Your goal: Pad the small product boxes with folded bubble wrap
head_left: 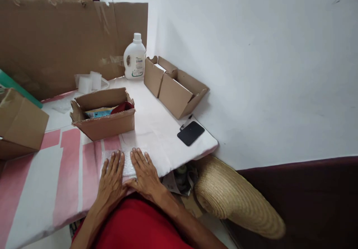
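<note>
Both of my hands lie flat, side by side, on a clear plastic bubble-wrap sheet (128, 164) at the table's near edge. My left hand (112, 174) has its fingers stretched forward over the sheet's left part. On the right part rests my right hand (144, 170), fingers extended and thumb pointing toward the left hand. Neither hand grips anything. Just beyond them stands an open cardboard box (112, 125) with a blue packet (99, 112) and a dark red item (123, 108) inside.
A white jug-shaped bottle (135, 60) and two joined cardboard boxes (176, 96) stand by the wall. A black phone-like slab (191, 133) lies near the right corner. Another carton (24, 118) is at left; white blocks (85, 84) sit behind. A straw hat (232, 193) hangs below the edge.
</note>
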Tool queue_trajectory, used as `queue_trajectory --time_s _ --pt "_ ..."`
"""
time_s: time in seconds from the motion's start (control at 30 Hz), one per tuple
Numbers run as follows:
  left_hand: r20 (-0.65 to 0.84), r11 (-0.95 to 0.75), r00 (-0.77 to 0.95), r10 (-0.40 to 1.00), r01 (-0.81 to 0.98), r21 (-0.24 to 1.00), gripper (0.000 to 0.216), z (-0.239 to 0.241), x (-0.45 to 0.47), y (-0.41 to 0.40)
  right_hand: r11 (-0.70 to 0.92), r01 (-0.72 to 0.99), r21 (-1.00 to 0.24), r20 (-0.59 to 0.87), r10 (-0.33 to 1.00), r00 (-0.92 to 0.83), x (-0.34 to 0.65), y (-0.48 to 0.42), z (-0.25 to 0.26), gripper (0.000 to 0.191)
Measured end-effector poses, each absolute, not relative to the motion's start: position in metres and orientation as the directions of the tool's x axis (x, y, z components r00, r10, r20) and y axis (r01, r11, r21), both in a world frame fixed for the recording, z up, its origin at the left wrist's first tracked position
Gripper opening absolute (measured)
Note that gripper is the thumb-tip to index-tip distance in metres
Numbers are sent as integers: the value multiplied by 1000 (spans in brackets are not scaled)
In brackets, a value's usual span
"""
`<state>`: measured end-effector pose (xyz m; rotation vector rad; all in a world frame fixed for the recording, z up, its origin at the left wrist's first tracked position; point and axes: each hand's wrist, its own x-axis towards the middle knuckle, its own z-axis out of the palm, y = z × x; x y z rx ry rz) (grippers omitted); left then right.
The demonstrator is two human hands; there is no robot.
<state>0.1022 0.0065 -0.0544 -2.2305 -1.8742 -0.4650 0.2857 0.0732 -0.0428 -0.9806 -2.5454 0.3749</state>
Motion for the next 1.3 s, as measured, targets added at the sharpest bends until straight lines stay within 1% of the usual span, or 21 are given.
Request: queue_trajectory --time_s 0.1,0.2,0.3,0.4,0.47,0.53,0.67,0.77,0.83,0.87,0.9,0.97,1.0,1.03,1.07,1.1,1.13,1.2,1.23,1.27,1.3 --pt "338 -105 71 938 991 82 90 -47 97 5 690 631 -353 234 719 -655 301 82 -43 88" --pt "328 -69 42 944 995 73 95 -41 90 4 693 637 -337 215 716 -664 310 90 -43 90" --pt "303 -103 71 950 991 89 93 -36 79 3 706 622 -339 200 700 -685 312 93 -44 98" --pt "287 -189 140 947 971 147 81 -30 66 0 716 607 -346 170 684 -710 313 98 -42 103" --pt "306 -250 193 932 955 161 72 -28 57 -1 730 588 -347 153 663 -733 314 106 -39 105" --pt "345 -307 250 904 944 119 63 -26 48 -1 753 560 -347 139 631 -763 315 120 -35 107" --pt "451 -433 401 798 901 -34 38 -15 40 2 792 517 -325 82 568 -819 315 150 -19 106" --pt "473 -435 418 776 897 -79 29 0 50 1 830 487 -272 92 526 -845 311 149 3 106" --pt "469 -399 387 794 913 -78 25 10 64 -4 864 445 -236 134 482 -866 305 133 16 97" --pt "464 -381 368 806 922 -69 25 14 73 -6 882 414 -226 152 452 -879 302 121 20 89" --pt "459 -363 346 818 930 -53 24 18 83 -9 897 382 -221 168 421 -892 300 109 22 76" --pt "457 -347 311 833 938 -6 22 25 100 -15 910 346 -229 192 391 -900 296 84 18 39" --pt "462 -352 300 835 936 29 21 27 107 -17 906 348 -242 204 398 -894 297 74 13 23" --pt "464 -367 293 836 927 75 20 29 113 -19 894 363 -263 219 422 -880 299 66 5 14" --pt "460 -388 291 839 913 129 19 30 116 -20 875 382 -297 244 456 -856 302 60 -3 12" --pt "450 -406 290 845 894 186 19 30 117 -20 850 394 -348 276 495 -824 307 56 -11 13" --pt "432 -416 286 855 876 243 25 29 115 -20 817 393 -421 314 538 -782 312 53 -18 14" --pt "375 -402 265 888 845 353 50 23 108 -19 716 347 -606 374 642 -669 322 50 -29 19" --pt "346 -378 241 907 829 413 58 19 103 -17 646 309 -698 381 700 -604 326 49 -32 22" --pt "309 -345 213 927 806 480 57 15 99 -15 571 275 -774 366 757 -541 328 49 -34 22" --pt "263 -305 185 947 774 555 47 11 96 -12 495 254 -831 334 808 -485 329 50 -34 20"
